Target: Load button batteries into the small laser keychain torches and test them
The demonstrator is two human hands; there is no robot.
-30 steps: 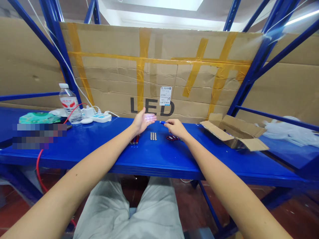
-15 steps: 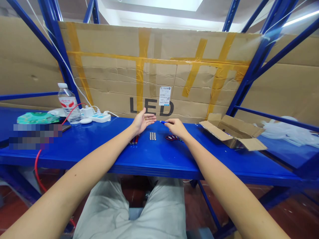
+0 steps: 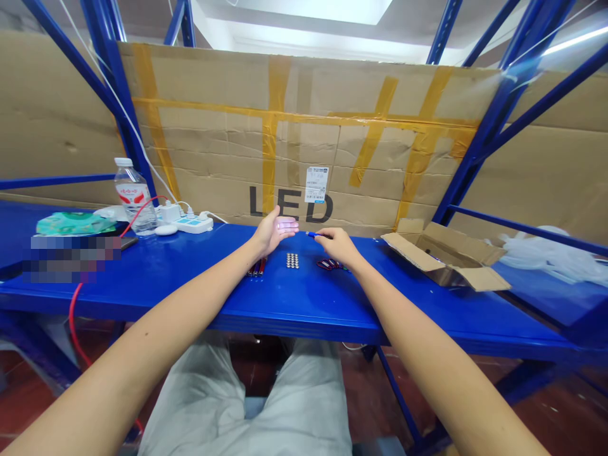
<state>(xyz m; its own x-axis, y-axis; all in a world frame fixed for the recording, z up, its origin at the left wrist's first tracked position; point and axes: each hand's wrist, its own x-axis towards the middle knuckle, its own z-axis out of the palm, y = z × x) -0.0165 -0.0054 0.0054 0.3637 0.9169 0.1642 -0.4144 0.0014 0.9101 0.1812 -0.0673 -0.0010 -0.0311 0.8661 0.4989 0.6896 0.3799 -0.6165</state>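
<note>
Blue bench (image 3: 166, 278) | left hand (image 3: 274, 229) grip apart | right hand (image 3: 338, 246) grip clamped on blue pen (image 3: 311, 234) | silver discs (image 3: 292, 260) between

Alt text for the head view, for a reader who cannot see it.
The right hand pinches a small blue stick pointed at the open, upturned left hand above a blue workbench. A cluster of small silver discs lies on it between them, an open cardboard box to the right.

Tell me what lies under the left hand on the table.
Under the left hand, a few thin red and dark sticks lie on the blue table. The hand covers their far ends.
</note>
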